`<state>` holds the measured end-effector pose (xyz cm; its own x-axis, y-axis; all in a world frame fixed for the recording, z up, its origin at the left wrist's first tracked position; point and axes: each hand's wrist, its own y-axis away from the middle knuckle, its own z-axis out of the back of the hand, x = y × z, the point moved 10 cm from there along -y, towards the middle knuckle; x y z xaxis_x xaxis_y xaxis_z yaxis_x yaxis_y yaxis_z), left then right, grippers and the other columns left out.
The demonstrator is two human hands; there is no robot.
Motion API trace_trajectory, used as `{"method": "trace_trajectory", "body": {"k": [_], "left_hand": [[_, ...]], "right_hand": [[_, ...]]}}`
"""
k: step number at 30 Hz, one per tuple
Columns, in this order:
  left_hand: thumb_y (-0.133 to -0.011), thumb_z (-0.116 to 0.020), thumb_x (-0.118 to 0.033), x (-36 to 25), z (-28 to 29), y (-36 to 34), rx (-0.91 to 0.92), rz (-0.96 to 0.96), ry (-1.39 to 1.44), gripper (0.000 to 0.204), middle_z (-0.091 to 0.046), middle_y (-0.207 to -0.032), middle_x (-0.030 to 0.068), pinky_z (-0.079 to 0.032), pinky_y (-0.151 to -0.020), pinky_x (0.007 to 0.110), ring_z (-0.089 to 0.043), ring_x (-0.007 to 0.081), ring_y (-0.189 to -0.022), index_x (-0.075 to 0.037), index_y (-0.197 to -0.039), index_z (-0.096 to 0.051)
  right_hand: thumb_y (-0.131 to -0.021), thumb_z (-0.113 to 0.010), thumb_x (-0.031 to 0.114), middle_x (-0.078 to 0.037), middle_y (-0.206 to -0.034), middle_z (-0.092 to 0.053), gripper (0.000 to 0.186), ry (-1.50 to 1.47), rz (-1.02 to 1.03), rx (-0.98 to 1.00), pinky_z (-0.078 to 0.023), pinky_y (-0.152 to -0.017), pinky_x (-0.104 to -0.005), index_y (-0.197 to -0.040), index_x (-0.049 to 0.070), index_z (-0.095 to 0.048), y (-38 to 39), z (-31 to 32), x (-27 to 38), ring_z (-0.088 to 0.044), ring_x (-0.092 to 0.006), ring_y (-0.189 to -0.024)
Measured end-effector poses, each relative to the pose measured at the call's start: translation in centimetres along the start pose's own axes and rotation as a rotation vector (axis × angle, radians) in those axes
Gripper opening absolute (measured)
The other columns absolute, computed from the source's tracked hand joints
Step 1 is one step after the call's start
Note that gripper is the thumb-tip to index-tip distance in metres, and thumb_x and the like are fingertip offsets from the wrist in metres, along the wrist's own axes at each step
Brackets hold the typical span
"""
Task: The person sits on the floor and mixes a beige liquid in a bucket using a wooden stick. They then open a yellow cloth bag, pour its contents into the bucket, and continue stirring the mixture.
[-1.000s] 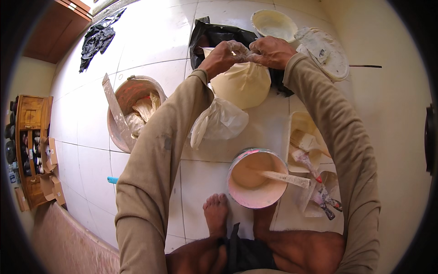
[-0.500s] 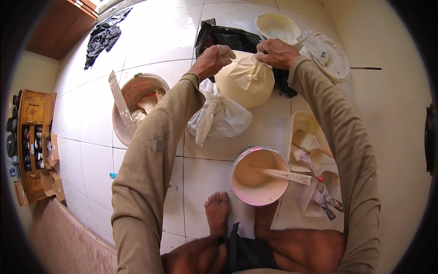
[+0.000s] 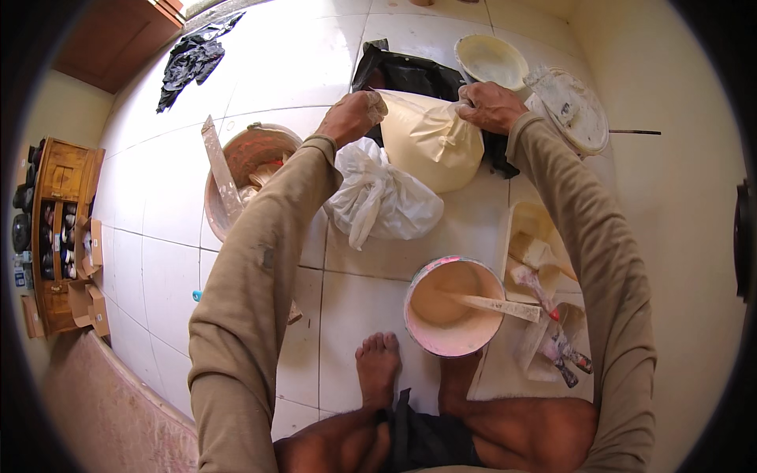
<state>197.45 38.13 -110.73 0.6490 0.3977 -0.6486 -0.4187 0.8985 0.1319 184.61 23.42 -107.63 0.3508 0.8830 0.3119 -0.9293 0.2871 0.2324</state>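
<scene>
My left hand [image 3: 351, 118] and my right hand [image 3: 493, 108] are both closed, pinching opposite sides of the top of a plastic bag [image 3: 435, 154] full of cream-coloured material. Its upper edge stretches between them. Black plastic [image 3: 414, 71] lies behind and partly under this bag. Close to my left forearm, a white plastic bag [image 3: 390, 201] with a knotted top leans against the cream one. Nearer to me stands a round pail [image 3: 445, 339] with pink-stained walls and pale cream contents. A flat wooden stick [image 3: 505, 307] rests in it, its end over the rim.
At the left, a larger bucket [image 3: 272, 142] holds a long flat strip [image 3: 221, 169]. Paintbrushes [image 3: 536, 252] lie on a tray [image 3: 516, 225] beside my right forearm. A white tub [image 3: 493, 59] and a smeared lid [image 3: 585, 122] sit at the far right, near the wall.
My hands have spread farther apart, drawing the top of the cream bag wider and flatter. The whole view has shifted slightly.
</scene>
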Motion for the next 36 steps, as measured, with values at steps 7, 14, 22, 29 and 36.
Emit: {"method": "trace_trajectory", "body": {"k": [7,14,22,29,36], "left_hand": [[-0.078,-0.063,0.0,0.8,-0.3,-2.0,-0.079,-0.154,-0.521,0.027,-0.063,-0.099,0.0128,-0.049,-0.083,0.039,-0.062,0.031,-0.096,-0.007,-0.105,-0.064],[-0.083,-0.054,-0.003,1.2,-3.4,-6.5,-0.12,-0.329,-0.54,0.023,-0.057,-0.094,0.0093,-0.05,-0.074,0.04,-0.062,0.0292,-0.086,-0.01,-0.102,-0.065],[-0.086,-0.049,-0.008,1.3,-4.7,-7.0,-0.142,-0.315,-0.51,0.016,-0.061,-0.092,0.0111,-0.051,-0.073,0.038,-0.062,0.0297,-0.085,-0.006,-0.091,-0.064],[-0.081,-0.051,-0.008,3.4,-4.1,-6.6,-0.09,-0.272,-0.353,0.012,-0.063,-0.092,0.0144,-0.05,-0.076,0.039,-0.062,0.0309,-0.088,-0.005,-0.085,-0.062],[-0.08,-0.055,-0.003,2.9,-3.7,-5.1,-0.076,-0.256,-0.518,0.012,-0.063,-0.092,0.0135,-0.051,-0.072,0.043,-0.065,0.0324,-0.086,-0.006,-0.086,-0.065]], "right_hand": [[-0.079,-0.056,0.026,-0.016,-0.094,-0.066,0.025,-0.039,-0.004,-0.019,-0.047,-0.083,-0.0423,-0.09,0.005,-0.063,0.4,0.5,0.3,-0.062,-0.0337,-0.092],[-0.079,-0.056,0.023,-0.017,-0.087,-0.064,0.02,-0.178,0.063,-0.112,-0.048,-0.076,-0.0426,-0.087,0.005,-0.061,0.4,0.4,0.7,-0.061,-0.036,-0.085],[-0.078,-0.056,0.018,-0.018,-0.085,-0.065,0.018,-0.219,0.113,-0.139,-0.048,-0.074,-0.0447,-0.085,0.004,-0.063,1.3,0.3,2.6,-0.062,-0.0373,-0.082],[-0.075,-0.058,0.018,-0.02,-0.082,-0.065,0.018,-0.206,0.159,-0.135,-0.049,-0.074,-0.0467,-0.08,0.003,-0.064,0.4,0.2,5.8,-0.063,-0.0383,-0.08],[-0.074,-0.062,0.019,-0.019,-0.08,-0.064,0.016,-0.094,0.134,-0.108,-0.049,-0.071,-0.0438,-0.078,0.004,-0.062,-0.1,-0.2,6.8,-0.062,-0.0373,-0.078]]}}
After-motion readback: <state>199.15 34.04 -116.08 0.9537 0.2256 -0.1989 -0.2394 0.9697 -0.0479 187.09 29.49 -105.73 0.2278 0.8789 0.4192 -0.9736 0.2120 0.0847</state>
